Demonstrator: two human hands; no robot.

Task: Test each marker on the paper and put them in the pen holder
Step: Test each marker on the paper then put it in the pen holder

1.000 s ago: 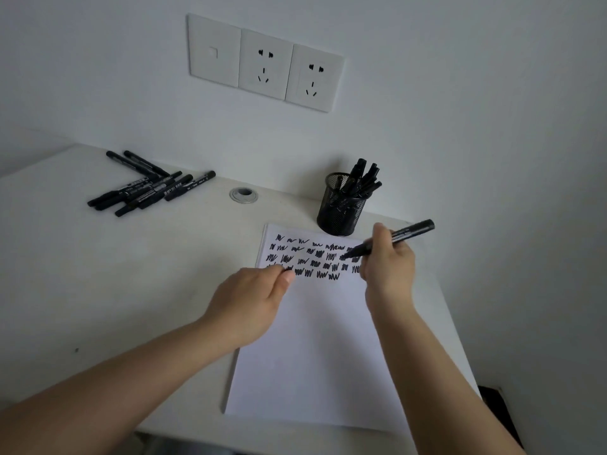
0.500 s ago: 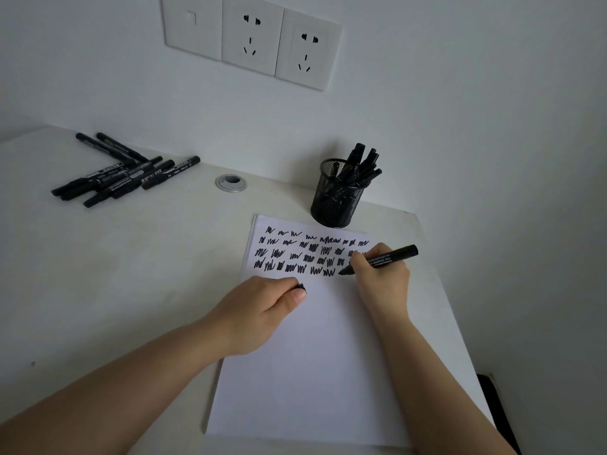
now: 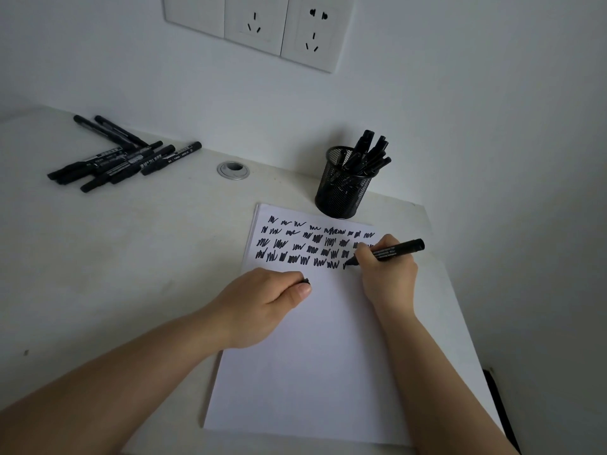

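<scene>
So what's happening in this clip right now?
A person is testing markers at a desk. The right hand holds an uncapped marker with its tip on the paper, adding to the rows of scribbles. The left hand rests on the sheet, gripping what looks like the cap. Several markers stand in the pen holder; a pile waits at the far left.

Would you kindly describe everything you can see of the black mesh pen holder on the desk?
The pen holder is a round cup of black wire mesh with a solid rim, and looks like metal. It stands upright on the white desk near the wall, just beyond the far edge of the paper; whether it touches the sheet cannot be told. Several capped black markers stand in it, leaning right, their lower parts showing dimly through the mesh. Neither hand touches it.
</scene>
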